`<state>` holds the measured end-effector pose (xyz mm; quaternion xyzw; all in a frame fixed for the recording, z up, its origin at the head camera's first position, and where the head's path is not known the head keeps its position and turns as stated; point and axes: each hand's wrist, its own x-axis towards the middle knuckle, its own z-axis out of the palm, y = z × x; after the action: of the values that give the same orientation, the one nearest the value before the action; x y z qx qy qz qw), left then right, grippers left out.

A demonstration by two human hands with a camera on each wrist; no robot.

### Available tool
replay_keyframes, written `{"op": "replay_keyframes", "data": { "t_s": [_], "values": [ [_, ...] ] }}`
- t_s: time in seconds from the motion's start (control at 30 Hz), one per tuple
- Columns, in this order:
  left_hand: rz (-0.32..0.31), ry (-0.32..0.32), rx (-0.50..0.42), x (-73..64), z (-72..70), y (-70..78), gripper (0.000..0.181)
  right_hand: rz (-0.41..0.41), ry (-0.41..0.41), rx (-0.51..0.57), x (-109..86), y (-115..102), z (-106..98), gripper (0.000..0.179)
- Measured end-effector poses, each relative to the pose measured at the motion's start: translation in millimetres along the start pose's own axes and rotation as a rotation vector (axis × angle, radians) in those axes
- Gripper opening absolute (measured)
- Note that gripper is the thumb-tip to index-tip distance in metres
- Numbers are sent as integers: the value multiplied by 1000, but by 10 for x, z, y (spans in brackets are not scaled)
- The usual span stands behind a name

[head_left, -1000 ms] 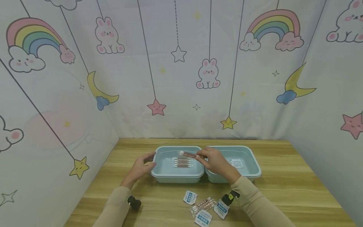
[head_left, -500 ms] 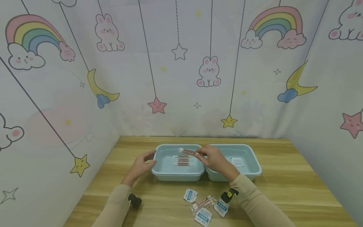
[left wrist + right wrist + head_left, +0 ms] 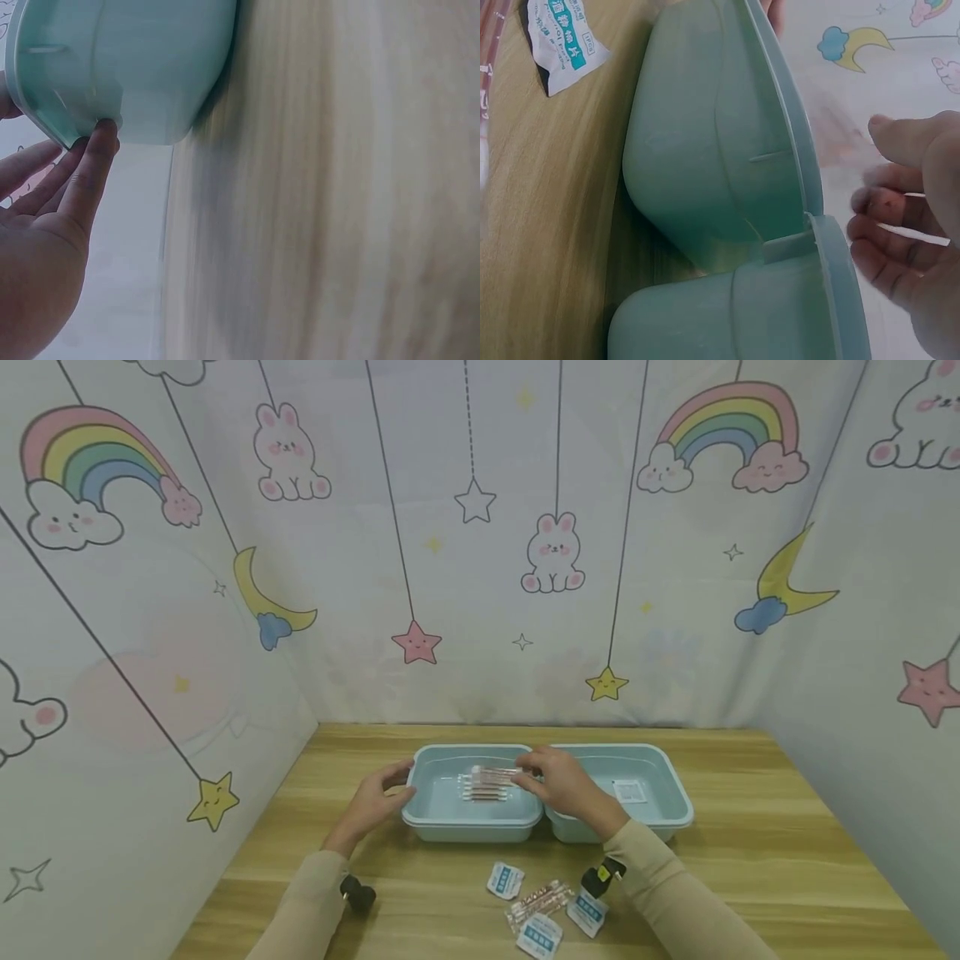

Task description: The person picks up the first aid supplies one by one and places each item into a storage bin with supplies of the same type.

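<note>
My left hand [image 3: 375, 806] holds the left end of a pale blue plastic basin [image 3: 472, 821], its fingers on the outer wall in the left wrist view. Inside that basin lie clear packets of cotton swabs [image 3: 483, 795] with brown sticks, side by side. Just above them another swab packet [image 3: 491, 774] shows beside the fingertips of my right hand [image 3: 558, 785]. In the right wrist view the thumb and fingers stand apart, with a blurred clear packet [image 3: 840, 131] beyond the thumb tip.
A second pale blue basin [image 3: 667, 810] adjoins on the right and holds a white sachet [image 3: 629, 791]. In front, on the wooden table [image 3: 420, 902], lie more swab packets [image 3: 540, 903] and white-and-blue sachets [image 3: 506, 880]. A patterned cloth [image 3: 480, 693] encloses the back and sides.
The swab packet has gone down toward the others in the left basin, and my right hand's fingers have spread. My left hand has stayed at the basin's rim.
</note>
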<state>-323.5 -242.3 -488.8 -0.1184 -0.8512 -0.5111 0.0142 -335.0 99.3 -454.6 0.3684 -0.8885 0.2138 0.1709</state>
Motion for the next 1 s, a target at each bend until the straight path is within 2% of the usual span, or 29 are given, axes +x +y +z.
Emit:
{"op": "replay_keyframes", "data": {
  "t_s": [0.1, 0.2, 0.33, 0.5, 0.83, 1.0],
  "values": [
    [0, -4, -2, -19, -10, 57, 55, 37, -67, 9, -13, -10, -14, 30],
    [-1, 4, -1, 14, 5, -40, 55, 61, -99, 12, -37, -12, -27, 32],
    [1, 24, 9, 64, 11, -190, 54, 69, -88, 24, -54, -14, -55, 30],
    [22, 37, 11, 91, 3, -249, 54, 46, -67, 35, -57, -21, -87, 29],
    [2, 23, 5, 84, 13, -242, 55, 25, -42, 19, -91, 8, -79, 27],
    [10, 2, -13, 24, 7, -94, 56, 9, -23, 31, -100, 34, -70, 24]
  ]
}}
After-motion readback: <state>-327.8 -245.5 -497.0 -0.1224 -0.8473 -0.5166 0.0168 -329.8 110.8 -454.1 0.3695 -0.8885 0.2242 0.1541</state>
